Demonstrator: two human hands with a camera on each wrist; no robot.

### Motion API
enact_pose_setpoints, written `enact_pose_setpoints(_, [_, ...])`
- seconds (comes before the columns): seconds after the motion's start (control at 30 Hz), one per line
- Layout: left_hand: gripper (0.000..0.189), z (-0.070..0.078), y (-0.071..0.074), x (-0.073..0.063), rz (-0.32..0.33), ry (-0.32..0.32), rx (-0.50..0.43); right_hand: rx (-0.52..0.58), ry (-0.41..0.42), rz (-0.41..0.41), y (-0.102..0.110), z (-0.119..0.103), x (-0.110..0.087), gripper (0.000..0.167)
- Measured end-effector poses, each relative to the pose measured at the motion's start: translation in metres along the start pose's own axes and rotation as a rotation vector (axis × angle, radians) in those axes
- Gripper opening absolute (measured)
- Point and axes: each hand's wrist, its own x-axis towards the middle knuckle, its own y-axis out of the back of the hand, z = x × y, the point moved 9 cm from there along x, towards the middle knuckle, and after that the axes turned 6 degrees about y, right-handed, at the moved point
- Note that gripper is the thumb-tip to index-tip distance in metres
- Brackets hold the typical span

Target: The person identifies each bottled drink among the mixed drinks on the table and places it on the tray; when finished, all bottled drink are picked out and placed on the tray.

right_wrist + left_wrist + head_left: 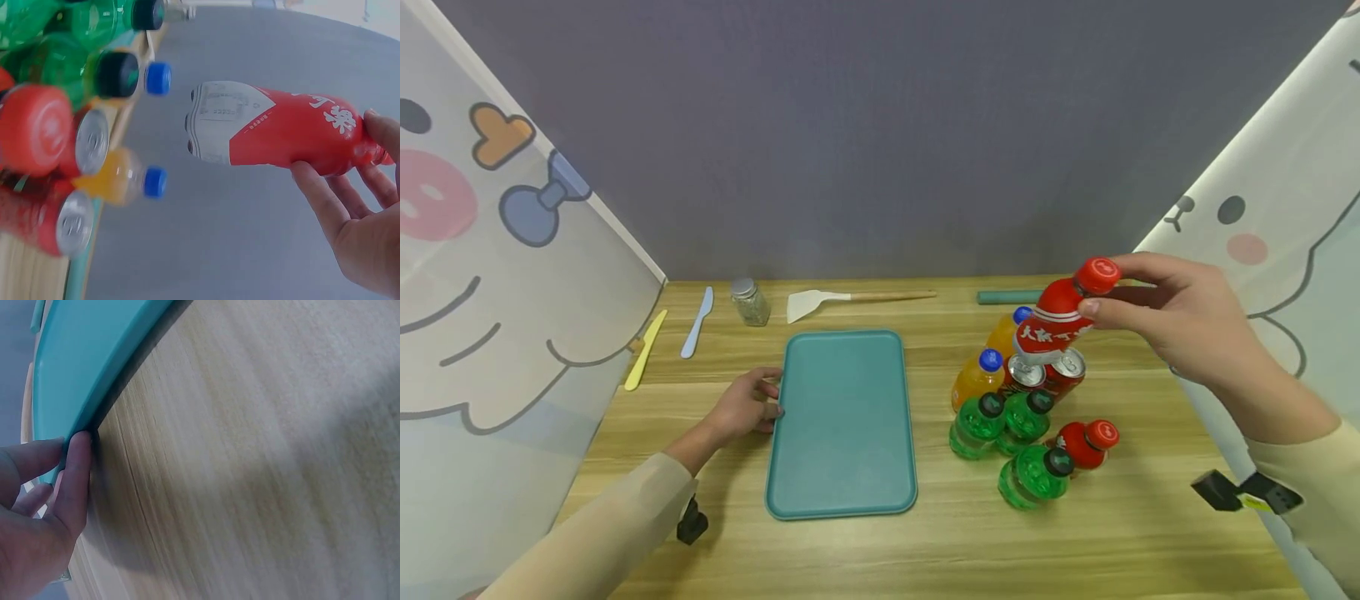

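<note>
My right hand grips a red-labelled cola bottle near its neck, raised and tilted above the group of drinks. The right wrist view shows the bottle's pale base pointing away from my fingers. At the left edge of the teal tray, my left hand pinches the rim between thumb and fingers. Below the raised bottle stand two soda cans, orange drinks with blue caps, and green bottles with dark caps. Another red-capped cola bottle stands beside them.
Along the back lie a white spatula and a teal rod, with a spice jar to their left. A blue knife and a yellow knife lie far left. Grey and patterned panels border the wooden table.
</note>
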Motion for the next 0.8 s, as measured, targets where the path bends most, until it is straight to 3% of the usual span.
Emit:
enact_pose_setpoints(0.3, [0.069,0.005,0.000,-0.001,0.028,0.013,0.051,0.084,0.052,-0.152,-0.063,-0.031,0.042,0.037])
enact_pose_setpoints(0.47, [0.068,0.006,-0.001,-0.001,0.033,0.020,0.058,0.231,0.040,-0.216,-0.103,-0.040,0.066,0.040])
enact_pose_setpoints(0.6, [0.069,0.006,-0.002,0.000,0.028,0.020,0.057,0.327,-0.012,-0.235,-0.137,-0.041,0.078,0.042])
enact_pose_setpoints(0.8, [0.069,0.006,-0.002,-0.001,0.024,0.029,0.045,0.352,-0.045,-0.225,-0.186,-0.046,0.093,0.042])
